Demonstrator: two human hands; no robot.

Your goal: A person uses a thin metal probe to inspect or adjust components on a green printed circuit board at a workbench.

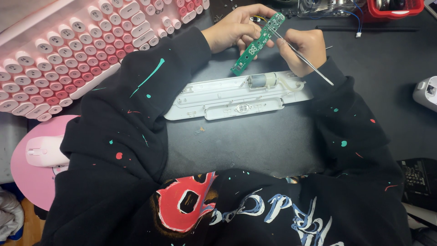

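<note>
Head view: I count one green circuit board (257,44), long, narrow and flat, held tilted in my left hand (236,31), whose fingers are curled shut around its upper part. My right hand (304,49) is closed on one pair of thin metal tweezers (300,55), tips touching the board's top end. Just below both hands lies one white plastic housing (236,98), elongated, opened flat, with one small grey cylindrical motor (261,80) in it. Left of my left hand: one pink keyboard (68,50) with round keys. Further down, one pink mouse (43,152) on a round pink pad (32,182).
</note>
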